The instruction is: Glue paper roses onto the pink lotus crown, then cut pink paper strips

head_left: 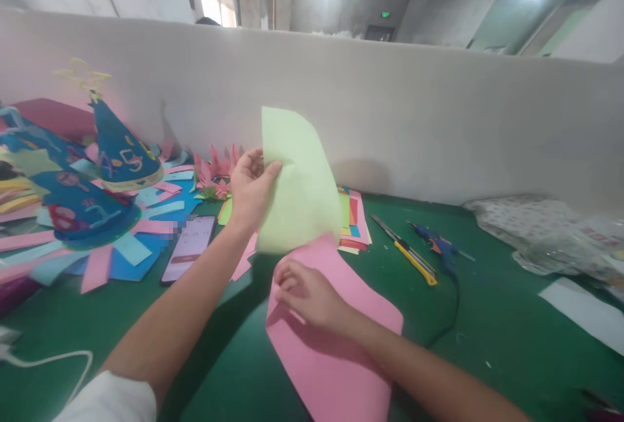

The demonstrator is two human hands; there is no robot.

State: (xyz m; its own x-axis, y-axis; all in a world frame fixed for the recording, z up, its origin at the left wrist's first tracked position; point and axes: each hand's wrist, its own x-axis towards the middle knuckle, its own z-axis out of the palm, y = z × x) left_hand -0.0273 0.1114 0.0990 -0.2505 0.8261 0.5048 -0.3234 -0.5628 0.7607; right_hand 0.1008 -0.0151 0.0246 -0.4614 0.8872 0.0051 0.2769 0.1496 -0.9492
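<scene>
A light green sheet of paper (302, 194) is held up in the middle of the view, its surface slightly bent. My left hand (253, 188) pinches it at its left edge, thumb on the near face. Lower down, a pink sheet of paper (351, 357) curves over the table toward me. With its fingers curled at the pink sheet's upper left edge, my right hand (309, 295) grips that paper. The top of the pink sheet meets the bottom of the green one, and my right forearm crosses over it.
Decorated blue paper cone hats (117, 149) stand at left, near a phone (190, 250). Pink paper flowers (214, 175) and stacked coloured paper (358, 220) lie behind. Rightward are a yellow utility knife (407, 253), a glue gun (441, 246) and plastic bags (556, 233).
</scene>
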